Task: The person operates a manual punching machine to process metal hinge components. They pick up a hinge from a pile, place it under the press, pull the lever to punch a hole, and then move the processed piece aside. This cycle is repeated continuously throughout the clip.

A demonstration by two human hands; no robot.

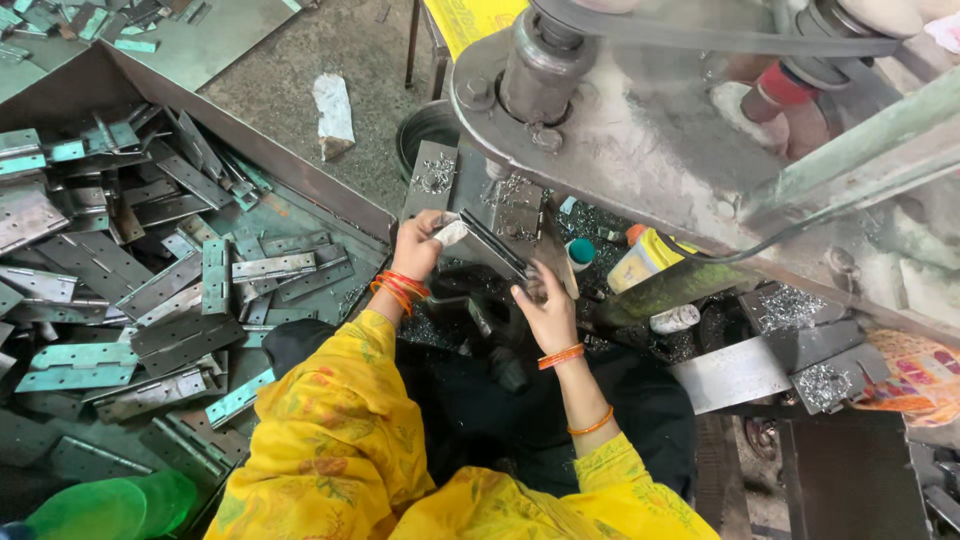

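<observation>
Nearest the camera, yellow patterned sleeves (pixel 340 440) lead up to both hands, each wrist ringed with orange bangles (pixel 400 287). The right hand (pixel 546 312) is closed around the near end of a dark metal hinge (pixel 497 245), which lies slanted on the machine's work plate (pixel 520 205) amid bright metal shavings. The left hand (pixel 418 245) grips the hinge's far end, its fingers wrapped round it with a pale bandage on one finger. Just right of the hinge stand a small teal-capped bottle (pixel 579 253) and a yellow oil bottle (pixel 645 258). To the left, a large metal tray (pixel 250 140) holds a heap of loose grey hinges (pixel 150 290). Beyond the hands rises the machine's grey arm (pixel 620 130), with a spindle (pixel 540 60) and a drive belt (pixel 700 38) running across the top.
</observation>
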